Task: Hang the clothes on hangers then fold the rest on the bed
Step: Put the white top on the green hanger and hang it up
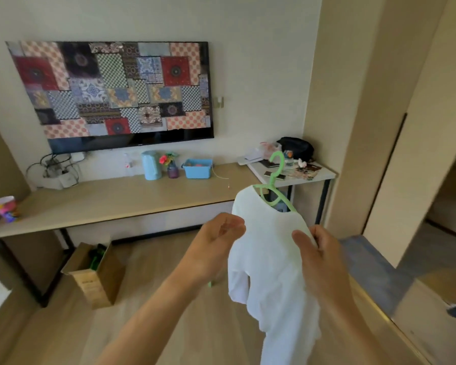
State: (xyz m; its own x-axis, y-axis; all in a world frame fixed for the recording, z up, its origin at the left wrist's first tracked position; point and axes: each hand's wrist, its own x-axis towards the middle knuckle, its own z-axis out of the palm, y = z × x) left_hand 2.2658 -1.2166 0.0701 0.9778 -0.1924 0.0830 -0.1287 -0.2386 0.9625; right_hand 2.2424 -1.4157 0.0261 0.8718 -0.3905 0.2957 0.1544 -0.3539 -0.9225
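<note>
A white shirt (271,259) hangs on a green hanger (281,197) at five o'clock. The right hand (319,256) pinches one shoulder. The left hand (216,243) curls its fingers at the other shoulder, grip unclear. At eight o'clock, a cardboard box (95,283) holds green items. A blue bin (197,173) on the desk (111,204) holds something pink.

Readable text: none.
Cardboard box (95,280): faint print on its side, too blurred to read; low and left of the fingers (232,225) of the left hand (211,248).
Cup (5,208): bright pattern, no legible letters; far left of those fingers.
</note>
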